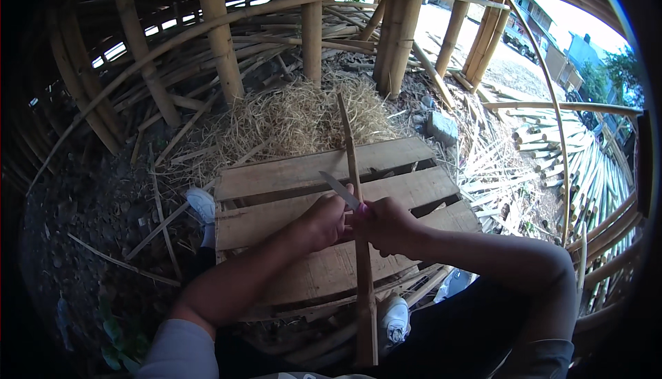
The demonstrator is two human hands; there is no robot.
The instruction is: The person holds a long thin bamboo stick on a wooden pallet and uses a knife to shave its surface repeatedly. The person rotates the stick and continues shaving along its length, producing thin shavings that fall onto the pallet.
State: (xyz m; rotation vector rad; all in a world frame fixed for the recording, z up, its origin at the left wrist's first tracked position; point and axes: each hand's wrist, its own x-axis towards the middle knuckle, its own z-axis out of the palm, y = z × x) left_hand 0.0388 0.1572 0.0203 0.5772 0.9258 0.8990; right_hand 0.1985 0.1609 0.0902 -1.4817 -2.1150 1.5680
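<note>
A long split bamboo strip [364, 289] runs from near my body across a slatted wooden table [310, 272] and past its far edge. My left hand [323, 222] is closed at the strip's left side, gripping it, with the thumb up by the blade. In my closed right hand [394, 226] is a knife [338, 188] with a pinkish handle. Its pale blade slants up and to the left across the strip, close to my left thumb. My fingers partly hide where blade and strip meet.
Dry shavings [303, 120] are heaped beyond the table, beside a grey block [442, 128]. Upright bamboo posts [312, 27] stand behind. Many cut bamboo poles [586, 165] lie stacked at right. White shoes [396, 318] show beside the table.
</note>
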